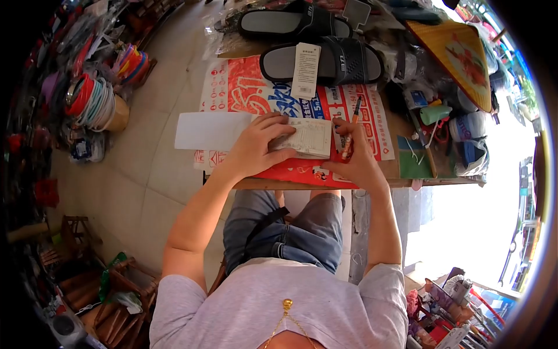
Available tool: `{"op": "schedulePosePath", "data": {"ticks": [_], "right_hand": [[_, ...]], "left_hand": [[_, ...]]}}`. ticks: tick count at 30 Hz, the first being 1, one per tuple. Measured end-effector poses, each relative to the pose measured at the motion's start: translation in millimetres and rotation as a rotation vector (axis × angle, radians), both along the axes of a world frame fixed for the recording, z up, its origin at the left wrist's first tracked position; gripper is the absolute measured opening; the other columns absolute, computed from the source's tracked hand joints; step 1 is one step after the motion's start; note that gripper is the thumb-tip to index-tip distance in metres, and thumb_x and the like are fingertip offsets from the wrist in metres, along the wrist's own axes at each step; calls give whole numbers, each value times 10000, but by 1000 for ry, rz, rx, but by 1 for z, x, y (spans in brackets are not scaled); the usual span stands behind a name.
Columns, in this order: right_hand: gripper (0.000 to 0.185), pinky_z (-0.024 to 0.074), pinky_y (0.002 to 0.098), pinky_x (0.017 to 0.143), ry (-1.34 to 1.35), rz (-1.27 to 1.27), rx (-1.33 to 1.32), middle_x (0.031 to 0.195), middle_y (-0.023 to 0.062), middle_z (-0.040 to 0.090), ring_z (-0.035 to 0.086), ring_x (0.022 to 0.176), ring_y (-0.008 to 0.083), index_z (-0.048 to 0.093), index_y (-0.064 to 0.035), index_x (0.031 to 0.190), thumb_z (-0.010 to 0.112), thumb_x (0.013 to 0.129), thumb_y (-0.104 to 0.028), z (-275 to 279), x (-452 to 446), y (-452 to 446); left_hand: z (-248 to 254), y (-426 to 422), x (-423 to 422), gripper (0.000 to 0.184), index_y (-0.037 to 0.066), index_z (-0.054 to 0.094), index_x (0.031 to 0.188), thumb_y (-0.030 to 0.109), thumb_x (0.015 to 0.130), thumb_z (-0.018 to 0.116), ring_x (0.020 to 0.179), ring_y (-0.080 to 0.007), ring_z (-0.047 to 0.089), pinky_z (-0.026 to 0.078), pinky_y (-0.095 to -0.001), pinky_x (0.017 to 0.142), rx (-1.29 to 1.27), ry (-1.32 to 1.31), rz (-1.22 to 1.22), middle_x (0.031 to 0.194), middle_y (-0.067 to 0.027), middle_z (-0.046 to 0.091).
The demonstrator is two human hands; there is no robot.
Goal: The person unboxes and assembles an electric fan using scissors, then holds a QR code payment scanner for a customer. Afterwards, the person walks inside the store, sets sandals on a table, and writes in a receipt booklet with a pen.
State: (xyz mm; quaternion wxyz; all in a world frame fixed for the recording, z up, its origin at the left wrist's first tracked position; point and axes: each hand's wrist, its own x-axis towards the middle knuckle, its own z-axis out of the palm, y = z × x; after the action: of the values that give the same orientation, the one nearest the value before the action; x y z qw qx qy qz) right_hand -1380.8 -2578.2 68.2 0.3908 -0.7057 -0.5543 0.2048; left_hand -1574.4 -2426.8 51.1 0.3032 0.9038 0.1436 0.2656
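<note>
A thick pad of printed slips (314,138), like a receipt book, lies on the table, its white cover sheet (210,130) folded out to the left. My left hand (261,142) grips the pad's left side, with thumb and fingers bent over the top page. A pen with an orange patterned barrel (347,145) and dark upper end is held in my right hand (359,152), just right of the pad. The pen's tip is hidden by the fingers. Under the pad is a red and white printed poster (372,131).
Two black slide sandals (351,61) sit beyond the pad, a white tag (306,71) on the nearer one. To the right are a yellow conical hat (456,55), a green tube (435,114) and a green mat (414,158). Rolled cords (100,104) stand at the left.
</note>
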Motion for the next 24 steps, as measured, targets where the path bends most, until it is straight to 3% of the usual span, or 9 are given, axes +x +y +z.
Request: {"op": "schedulePosePath", "data": {"ticks": [5,8,14,16,17,20,22,23,24], "right_hand": [[634,386,340,889,-1,-26,26,1148,136,492,476,1044,247,406,-35,1077,792,581,-123,-2,-2,3],[642,416,362,814,-96,-39,91,1023,133,526,510,961,297,454,-45,1072,808,570,-231,-5,-6,6],[558,436,357,755,120,-95,90,948,134,545,549,862,271,459,-27,1042,766,628,-239,-3,-14,11],[513,446,363,714,122,-102,149,933,139,545,553,798,278,449,-20,1034,737,647,-196,0,-18,15],[513,446,363,714,121,-100,153,933,139,545,553,798,278,449,-20,1034,737,647,-196,-1,-19,16],[494,431,377,753,135,-158,95,979,144,541,527,863,290,444,-31,1040,719,653,-170,-2,-26,18],[497,397,409,819,-260,-92,131,1083,158,521,481,949,306,442,-44,1046,717,648,-161,6,-30,20],[519,348,431,891,-255,-17,120,1175,171,484,430,1054,321,446,-57,1043,739,632,-176,10,-32,23],[519,348,431,891,-245,3,122,1175,171,484,430,1054,321,446,-57,1043,739,632,-176,12,-34,28]], "left_hand": [[-2,-4,0,227,6,607,911,127,726,654,1009,-310,532,418,-366,869,-169,-115,-6,992,-164,602],[-7,-8,-1,162,-6,602,874,79,738,627,886,-272,578,447,-325,785,-365,-153,3,926,-146,615],[-13,-13,-2,82,-16,587,849,37,787,580,813,-124,558,438,-243,707,-573,-271,83,841,-69,605],[-14,-16,-8,71,9,583,875,48,822,556,778,-53,510,419,-207,667,-805,-318,325,830,-13,575],[-14,-15,-13,71,9,583,875,48,822,556,778,-53,510,419,-207,667,-801,-320,326,830,-13,575],[-19,-4,-43,70,32,562,897,71,846,535,697,-24,455,382,-168,647,-728,-716,611,776,32,532],[-28,3,-83,61,18,532,853,76,836,535,768,-73,468,383,-223,718,-692,-579,752,800,0,523],[-39,7,-103,61,18,532,853,76,836,535,768,-73,468,383,-223,718,-684,-578,775,800,0,523],[-48,10,-121,54,24,516,831,72,818,535,828,-126,462,374,-273,765,-338,-320,914,828,-27,518]]}}
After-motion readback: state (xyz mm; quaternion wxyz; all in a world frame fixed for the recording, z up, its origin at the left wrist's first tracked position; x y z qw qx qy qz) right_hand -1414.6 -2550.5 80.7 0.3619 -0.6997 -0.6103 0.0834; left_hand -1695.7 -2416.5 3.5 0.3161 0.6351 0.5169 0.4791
